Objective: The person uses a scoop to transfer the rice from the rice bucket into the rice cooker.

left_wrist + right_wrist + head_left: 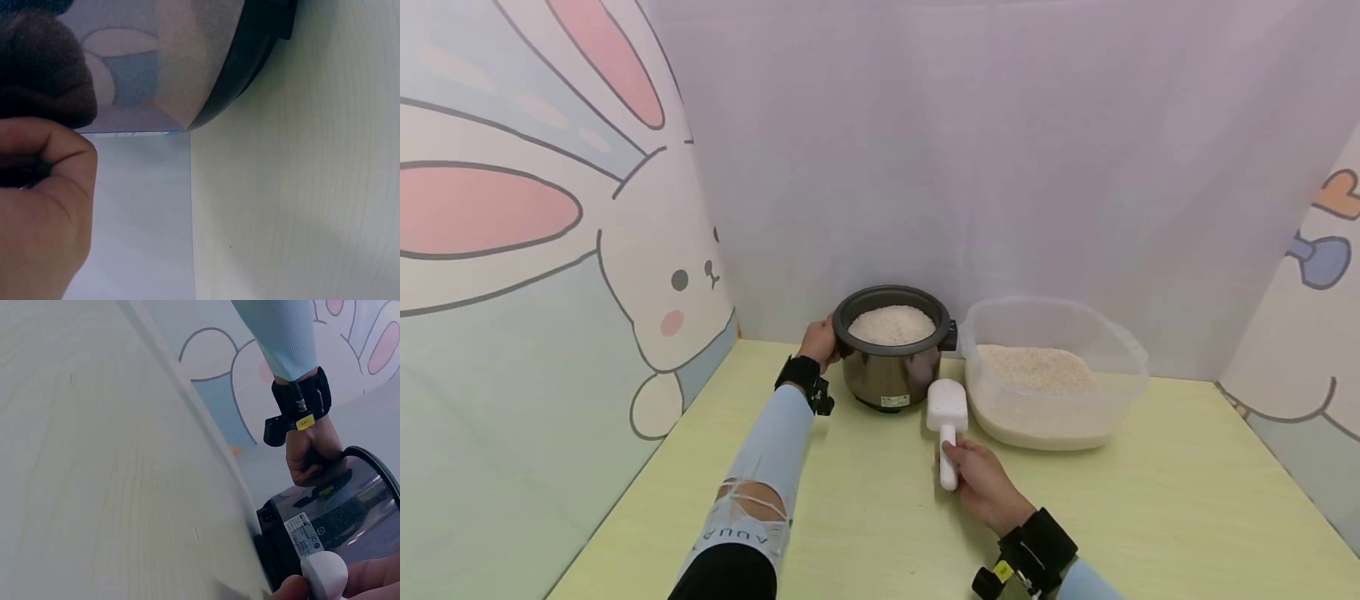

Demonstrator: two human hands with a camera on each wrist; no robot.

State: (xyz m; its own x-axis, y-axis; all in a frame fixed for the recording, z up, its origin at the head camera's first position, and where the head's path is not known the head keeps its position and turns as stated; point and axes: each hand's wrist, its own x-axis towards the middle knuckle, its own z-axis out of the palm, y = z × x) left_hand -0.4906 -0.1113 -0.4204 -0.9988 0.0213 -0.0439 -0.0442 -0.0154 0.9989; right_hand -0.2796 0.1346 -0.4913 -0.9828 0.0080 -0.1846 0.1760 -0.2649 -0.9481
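A dark metallic rice cooker (891,375), its lid off, holds a mound of white rice (892,325). At its left side my left hand (820,340) grips the cooker near the rim; in the left wrist view the curled fingers of that hand (47,200) show close to the shiny wall (134,59). My right hand (981,482) holds a white scoop (948,469) by its handle, the wide end pointing toward the cooker's base. Whether the scoop carries rice I cannot tell. The right wrist view shows the handle end of the scoop (328,575) between thumb and fingers.
Right of the cooker stands a clear plastic tub (1123,367) with rice (1037,371) in it. Both stand on a pale yellow-green table (865,517), near a plain back curtain (962,167). Walls with rabbit pictures (662,292) flank the table.
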